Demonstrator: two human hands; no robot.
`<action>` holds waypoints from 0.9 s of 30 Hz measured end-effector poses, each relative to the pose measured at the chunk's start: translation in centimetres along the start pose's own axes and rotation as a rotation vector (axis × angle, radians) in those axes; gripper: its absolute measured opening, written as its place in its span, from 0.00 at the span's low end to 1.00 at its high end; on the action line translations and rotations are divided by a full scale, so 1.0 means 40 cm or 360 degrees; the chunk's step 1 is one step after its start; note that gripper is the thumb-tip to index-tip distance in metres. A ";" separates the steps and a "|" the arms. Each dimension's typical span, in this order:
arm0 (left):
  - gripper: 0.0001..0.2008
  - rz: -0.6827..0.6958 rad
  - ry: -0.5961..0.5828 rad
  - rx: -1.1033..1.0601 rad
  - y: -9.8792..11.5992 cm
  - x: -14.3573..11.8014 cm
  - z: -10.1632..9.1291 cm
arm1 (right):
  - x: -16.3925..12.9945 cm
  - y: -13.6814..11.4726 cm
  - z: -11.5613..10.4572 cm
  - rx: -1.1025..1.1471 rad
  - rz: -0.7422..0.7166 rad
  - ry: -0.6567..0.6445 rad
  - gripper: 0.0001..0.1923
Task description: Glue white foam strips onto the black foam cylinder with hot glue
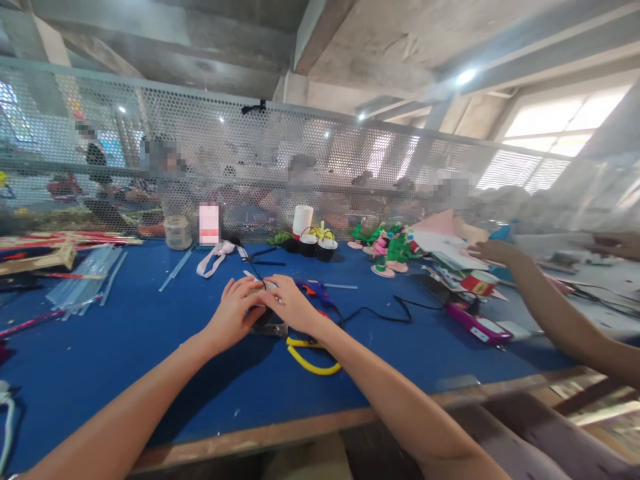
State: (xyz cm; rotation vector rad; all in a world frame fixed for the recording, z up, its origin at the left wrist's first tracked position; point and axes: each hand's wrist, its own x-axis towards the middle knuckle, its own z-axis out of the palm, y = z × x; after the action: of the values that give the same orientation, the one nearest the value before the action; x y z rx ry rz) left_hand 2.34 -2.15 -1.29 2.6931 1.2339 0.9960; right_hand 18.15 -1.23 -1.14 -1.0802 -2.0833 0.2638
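Note:
My left hand [234, 310] and my right hand [290, 301] meet over the middle of the table, fingers bent and closed around a small object. Only a whitish bit of it shows between the fingers, with a thin black strand rising from it; its kind is hidden. Just below the right hand lie scissors with yellow handles [313, 369], their blades partly under the hands. Behind the right wrist rests a blue glue gun [317, 291], its black cord running right. Small black-and-white buckets [327, 249] with thin handles stand farther back.
Clear glue sticks [85, 277] lie at left near a glass jar [177, 233]. A white ribbon [215, 259] lies behind my hands. Green and pink figures [399, 248] stand at back right. A purple device [477, 325] lies near a co-worker's arm [545, 303]. Perforated metal mesh [240, 153] closes the back.

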 end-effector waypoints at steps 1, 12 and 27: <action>0.10 0.0003 0.0006 0.0013 0.002 -0.001 0.001 | -0.002 0.002 -0.003 0.0070 0.0002 0.0007 0.13; 0.07 -0.0052 0.0010 -0.0063 0.000 0.004 -0.013 | -0.014 0.001 -0.027 0.0606 0.0206 0.0110 0.11; 0.08 -0.0030 0.0060 -0.0063 0.010 0.003 -0.012 | -0.018 -0.008 -0.011 0.0577 0.0058 0.0324 0.06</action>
State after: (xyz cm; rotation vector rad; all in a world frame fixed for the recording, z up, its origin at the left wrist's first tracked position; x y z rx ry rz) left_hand 2.41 -2.46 -0.72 2.6396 1.2298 1.0624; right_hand 18.51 -2.06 -1.08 -0.8855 -1.7518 0.5065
